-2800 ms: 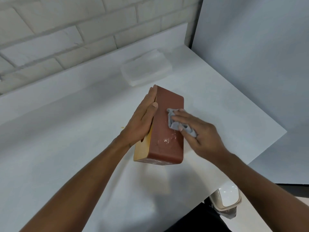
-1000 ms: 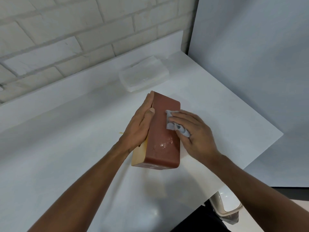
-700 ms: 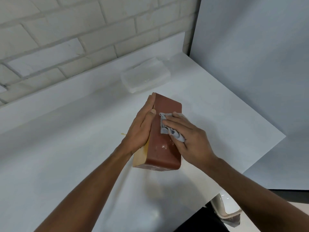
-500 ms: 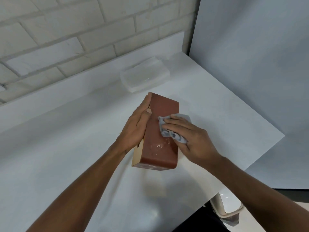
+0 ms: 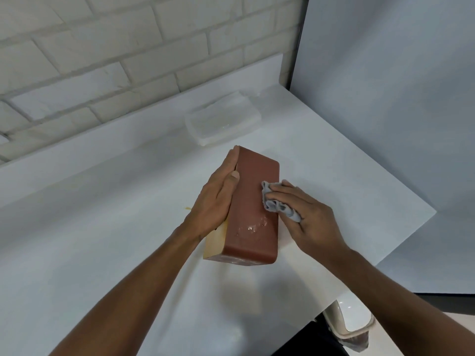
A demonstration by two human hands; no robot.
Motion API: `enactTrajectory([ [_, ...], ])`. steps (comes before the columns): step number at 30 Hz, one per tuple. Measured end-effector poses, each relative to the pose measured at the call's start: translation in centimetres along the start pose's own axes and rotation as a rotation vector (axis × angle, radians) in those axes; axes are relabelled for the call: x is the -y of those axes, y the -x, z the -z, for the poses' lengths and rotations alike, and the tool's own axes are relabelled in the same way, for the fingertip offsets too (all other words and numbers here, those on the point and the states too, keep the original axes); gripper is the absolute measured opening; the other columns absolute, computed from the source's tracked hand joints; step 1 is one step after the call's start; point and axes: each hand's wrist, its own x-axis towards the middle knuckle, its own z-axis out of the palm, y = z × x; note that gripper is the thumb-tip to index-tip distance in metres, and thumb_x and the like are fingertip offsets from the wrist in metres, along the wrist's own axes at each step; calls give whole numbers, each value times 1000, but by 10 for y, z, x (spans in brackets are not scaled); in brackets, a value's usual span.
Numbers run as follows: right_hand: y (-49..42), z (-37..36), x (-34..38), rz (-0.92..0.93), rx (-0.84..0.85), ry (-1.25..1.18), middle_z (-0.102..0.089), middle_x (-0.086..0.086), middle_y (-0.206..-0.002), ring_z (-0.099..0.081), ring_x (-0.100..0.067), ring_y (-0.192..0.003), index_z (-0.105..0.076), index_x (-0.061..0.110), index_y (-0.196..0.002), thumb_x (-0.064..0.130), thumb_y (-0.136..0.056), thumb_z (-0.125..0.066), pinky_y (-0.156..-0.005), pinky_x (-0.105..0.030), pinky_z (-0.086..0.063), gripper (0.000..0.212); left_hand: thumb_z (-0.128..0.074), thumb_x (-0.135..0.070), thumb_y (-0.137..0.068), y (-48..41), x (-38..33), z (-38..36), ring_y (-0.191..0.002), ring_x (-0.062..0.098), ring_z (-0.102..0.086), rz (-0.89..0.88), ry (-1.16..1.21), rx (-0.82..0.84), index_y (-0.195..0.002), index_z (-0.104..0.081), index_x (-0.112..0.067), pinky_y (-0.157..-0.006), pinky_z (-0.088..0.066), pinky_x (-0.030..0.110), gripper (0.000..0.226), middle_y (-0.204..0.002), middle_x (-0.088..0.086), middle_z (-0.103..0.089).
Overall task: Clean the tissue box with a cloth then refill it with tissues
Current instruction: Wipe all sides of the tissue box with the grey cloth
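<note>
A long brown tissue box (image 5: pixel 250 201) with a pale wooden side stands on edge on the white counter (image 5: pixel 102 240). My left hand (image 5: pixel 218 196) lies flat against its left side and steadies it. My right hand (image 5: pixel 305 217) presses a crumpled grey cloth (image 5: pixel 276 202) against the box's upper face near its right edge. Whitish smears (image 5: pixel 253 226) show on the brown face near its front end. A clear-wrapped pack of white tissues (image 5: pixel 223 120) lies behind the box by the wall.
A white brick wall (image 5: pixel 128 47) backs the counter and a plain grey panel (image 5: pixel 385 98) closes it on the right. The counter's right edge runs diagonally close to my right hand. A white bin (image 5: pixel 352 319) stands on the floor below that edge.
My right hand has slid the cloth from the middle of the brown face rightward to its right edge. My left hand and the box stay in place.
</note>
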Motion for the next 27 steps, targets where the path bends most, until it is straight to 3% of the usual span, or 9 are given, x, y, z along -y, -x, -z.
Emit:
enactTrajectory([
  [5, -13, -13, 19, 64, 11, 35, -62, 6, -138, -48, -12, -138, -68, 19, -127, 32, -102, -48, -107, -38, -48, 35, -31, -32, -111, -1, 0, -3, -155, -4, -22, -30, -43, -8, -161, -22, -37, -131, -18, 33, 51, -171, -17, -23],
  [10, -3, 2, -1, 40, 5, 23, -58, 11, -141, -47, -9, -139, -66, 21, -130, 22, -100, -57, -106, -38, -50, 31, -31, -26, -116, 0, 0, -2, -156, -3, -23, -4, -47, -4, -163, -22, -35, -131, -19, 37, 49, -170, -18, -23],
  [14, -7, -12, 14, 56, 61, 15, -57, 7, -143, -43, -10, -142, -65, 20, -132, 30, -99, -55, -114, -31, -41, 36, -29, -29, -115, 0, 0, 0, -156, 4, -28, 6, -34, -1, -164, -21, -33, -131, -23, 41, 50, -171, -12, -25],
  [19, 5, 5, 3, -61, 146, 40, -42, 20, -153, -27, 0, -147, -50, 32, -145, 40, -102, -52, -116, -23, -35, 44, -34, -50, -107, 1, -1, -2, -157, 4, -25, 34, 78, 40, -159, -22, -50, -130, -23, 47, 54, -171, -18, -23],
  [23, 4, -3, 25, -130, 207, 36, -23, 28, -157, -9, 4, -151, -36, 34, -152, 52, -102, -38, -119, -12, -14, 53, -32, -62, -104, 4, -4, -10, -159, 0, -14, 24, 130, 75, -150, -16, -65, -132, -16, 47, 49, -172, -24, -10],
  [27, 5, -6, 29, -8, 300, 75, -22, 15, -163, -6, -1, -153, -29, 29, -154, 56, -103, -27, -125, -26, -11, 58, -31, -60, -105, 2, -1, -6, -160, 3, -10, -31, 0, 102, -150, -9, -67, -132, -14, 48, 51, -174, -19, -8],
])
